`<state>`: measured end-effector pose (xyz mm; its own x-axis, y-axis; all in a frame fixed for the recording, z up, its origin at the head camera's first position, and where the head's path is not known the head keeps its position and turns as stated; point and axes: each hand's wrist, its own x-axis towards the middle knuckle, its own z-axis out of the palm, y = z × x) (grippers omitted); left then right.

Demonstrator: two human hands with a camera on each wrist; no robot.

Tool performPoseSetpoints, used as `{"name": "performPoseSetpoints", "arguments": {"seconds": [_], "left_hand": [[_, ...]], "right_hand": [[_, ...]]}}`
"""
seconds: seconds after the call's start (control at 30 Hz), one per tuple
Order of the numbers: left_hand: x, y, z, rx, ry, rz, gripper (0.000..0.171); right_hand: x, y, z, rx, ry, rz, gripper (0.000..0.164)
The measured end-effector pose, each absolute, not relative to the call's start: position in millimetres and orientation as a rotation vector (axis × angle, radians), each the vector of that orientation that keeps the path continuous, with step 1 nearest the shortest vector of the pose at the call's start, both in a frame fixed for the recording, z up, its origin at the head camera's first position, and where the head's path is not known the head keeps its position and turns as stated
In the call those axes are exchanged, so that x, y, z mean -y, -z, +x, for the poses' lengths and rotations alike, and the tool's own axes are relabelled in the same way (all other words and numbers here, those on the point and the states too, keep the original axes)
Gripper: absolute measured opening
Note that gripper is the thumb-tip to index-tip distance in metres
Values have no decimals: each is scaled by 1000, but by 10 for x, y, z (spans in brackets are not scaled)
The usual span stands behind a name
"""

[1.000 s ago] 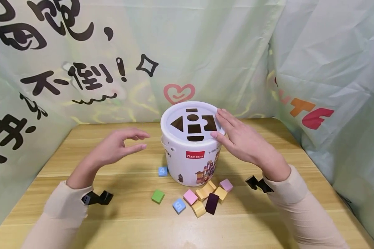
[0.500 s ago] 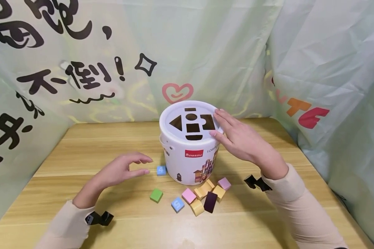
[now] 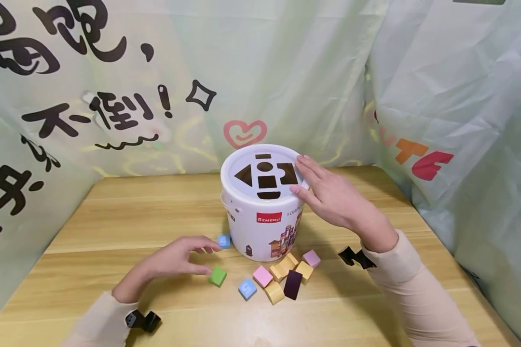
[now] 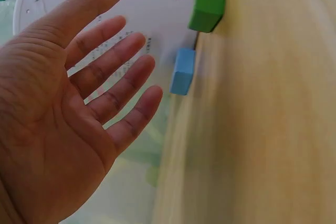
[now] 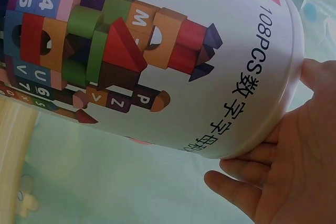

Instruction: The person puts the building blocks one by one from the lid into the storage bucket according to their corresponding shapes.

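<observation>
A white bucket [image 3: 239,231] stands on the table, its lid [image 3: 243,187] cut with a triangle, a circle and other shaped holes. On the lid's right edge rests my right hand [image 3: 336,197]; the right wrist view shows its thumb and fingers spread at the bucket's rim [image 5: 294,72]. My left hand [image 3: 173,260] hovers low, left of the bucket, fingers apart and palm bare in the left wrist view. Its thumb is close to a green block [image 3: 218,276], and its fingertips are close to a blue block marked 4 [image 3: 223,241]. Contact with either cannot be told.
In front of the bucket lie a blue block marked 5 [image 3: 247,289], a pink block [image 3: 262,276], a yellow arched block [image 3: 274,292], a dark block [image 3: 293,284] and several others. A printed cloth [image 3: 286,72] hangs behind the wooden table [image 3: 126,212].
My left hand has come down and slightly right, from beside the bucket's upper part to the green and blue blocks. The right hand stays on the lid's edge.
</observation>
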<state>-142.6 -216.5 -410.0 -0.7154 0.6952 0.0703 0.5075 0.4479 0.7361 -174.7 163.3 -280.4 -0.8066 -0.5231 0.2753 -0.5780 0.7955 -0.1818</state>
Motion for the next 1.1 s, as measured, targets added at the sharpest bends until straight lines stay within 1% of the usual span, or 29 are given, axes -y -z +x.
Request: {"name": "performPoseSetpoints", "arguments": {"seconds": [0.1,0.23,0.47,0.9,1.1], "left_hand": [[2163,4160,-1389,-2424,-1117,1013,55],[2170,4217,-1360,-2407,-1120,1009,54],[2161,4302,-1378,-2403,-1072,1055,49],[2145,4358,-1416,-2488,-890,1029,44],[2127,4363,-1426,-2479,-917,1041,35]], "right_hand": [[-1630,2824,-1735,2782,-386,863,72],[-1618,2839,-1734,2770,-398,876,71],[-1607,2831,-1742,2759,-409,880,70],[-1634,2816,-1745,2774,-412,850,70],[-1641,2820,-1756,2766,-408,851,70]]}}
